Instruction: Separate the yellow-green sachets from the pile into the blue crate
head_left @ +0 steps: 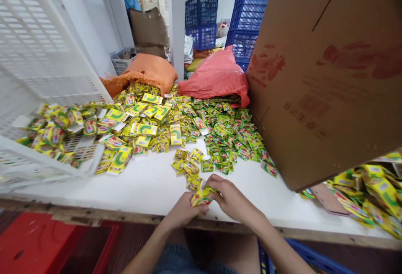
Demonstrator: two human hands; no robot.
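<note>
Biggest thing in my view is the cardboard box (326, 77) tipped on its side at the right, faded red print on the panel facing me, more yellow packets spilling out under its lower edge. It sits on a white table (150, 186) that runs the whole width. On the left a white plastic crate (34, 56) lies tilted, also with packets in it. Further back there's an orange sack (147, 73) and a red plastic bag (216, 75) side by side, with blue crates (248, 14) stacked behind them.

Across the middle of the table is a huge heap of sachets (188, 123), small glossy yellow and green ones with bits of red print, plus some longer yellow packs mixed in on the left half.

Right at the near table edge, both hands meet on 1 small stack of sachets (202, 196). My left hand (184, 211) is curled under it, fingers closed on the lower end. My right hand (230, 200) is pinched on the top right side, thumb and fingertips pressing it. The stack looks crinkly, yellow with green and red patches, held just above the table.
</note>
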